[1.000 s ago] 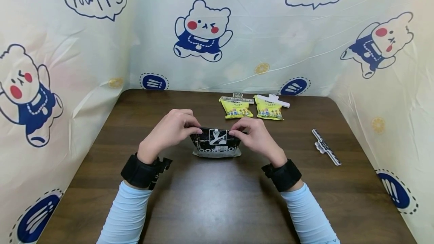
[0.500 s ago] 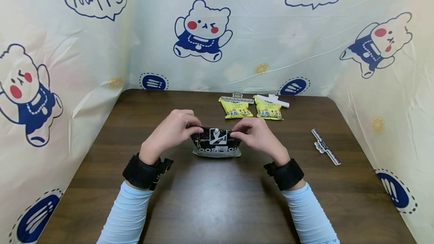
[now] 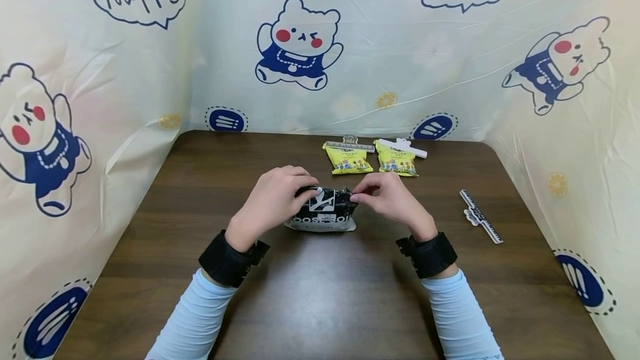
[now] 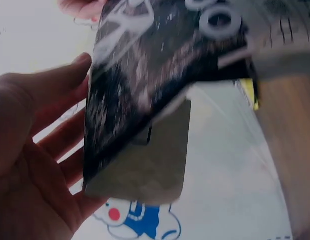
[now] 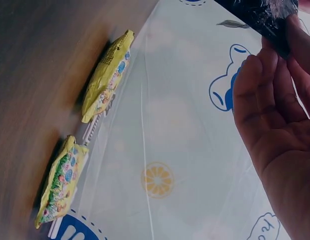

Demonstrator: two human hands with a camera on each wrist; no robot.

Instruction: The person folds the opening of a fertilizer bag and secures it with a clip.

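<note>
A black bag with white lettering and a pale bottom [image 3: 322, 218] stands on the table in the head view. My left hand [image 3: 275, 199] holds its top left part, thumb in front, fingers behind; in the left wrist view the thumb [image 4: 69, 72] lies at the bag's edge [image 4: 139, 80]. With thumb and fingertips my right hand [image 3: 387, 199] pinches the top right corner. That black corner [image 5: 260, 22] shows between the fingers in the right wrist view. The inside of the bag is hidden.
Two yellow snack packets [image 3: 349, 161] [image 3: 396, 161] lie at the back, a long sealing clip [image 3: 350, 146] and a white clip [image 3: 404, 149] across their tops. Another sealing clip [image 3: 481, 217] lies on the right of the wooden table [image 3: 310, 304]. Printed sheets [image 3: 370, 60] surround the table.
My left hand has moved right along the bag's top, further over its front. My right hand has shifted slightly right, still at the corner. The bag has stayed in place.
</note>
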